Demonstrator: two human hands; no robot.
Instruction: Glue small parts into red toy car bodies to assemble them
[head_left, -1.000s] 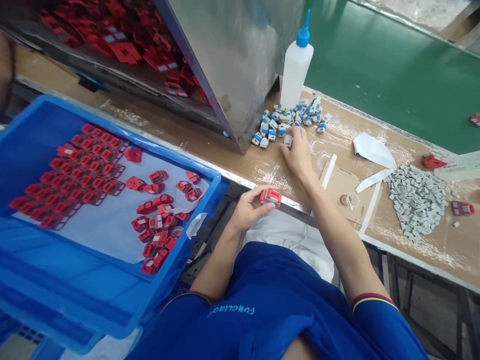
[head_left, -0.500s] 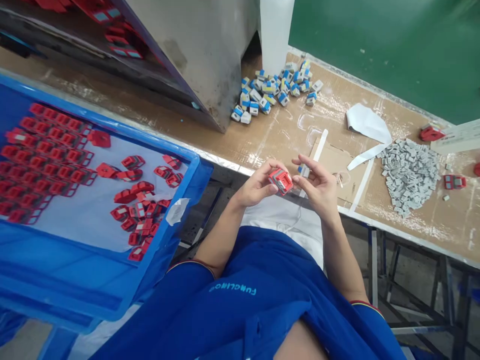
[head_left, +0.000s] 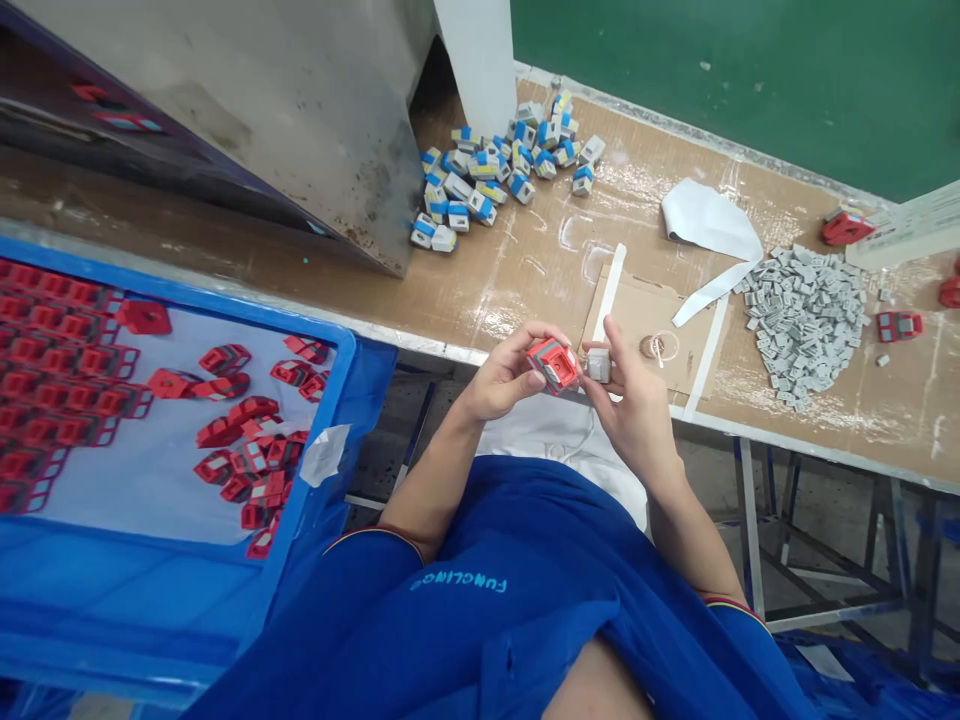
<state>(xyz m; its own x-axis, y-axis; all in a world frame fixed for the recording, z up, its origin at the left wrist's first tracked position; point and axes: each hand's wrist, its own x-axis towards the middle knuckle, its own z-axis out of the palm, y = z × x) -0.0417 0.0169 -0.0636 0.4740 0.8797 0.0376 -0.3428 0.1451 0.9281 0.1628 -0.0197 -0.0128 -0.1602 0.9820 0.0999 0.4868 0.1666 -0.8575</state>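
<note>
My left hand grips a small red plastic part with a grey inset, held just in front of the bench edge. My right hand pinches a small grey and white block right beside the red part, almost touching it. Both hands hover over my lap, above a white cloth. A pile of blue and white blocks lies on the bench at the back.
A blue crate at my left holds rows and loose red parts on a clear sheet. A heap of grey pieces lies at the right. A metal housing, a white bottle base, cardboard and a green belt are there too.
My right hand left the pile of blue and white blocks with one block and came back to the red part in my left hand. The view tilted down and right.
</note>
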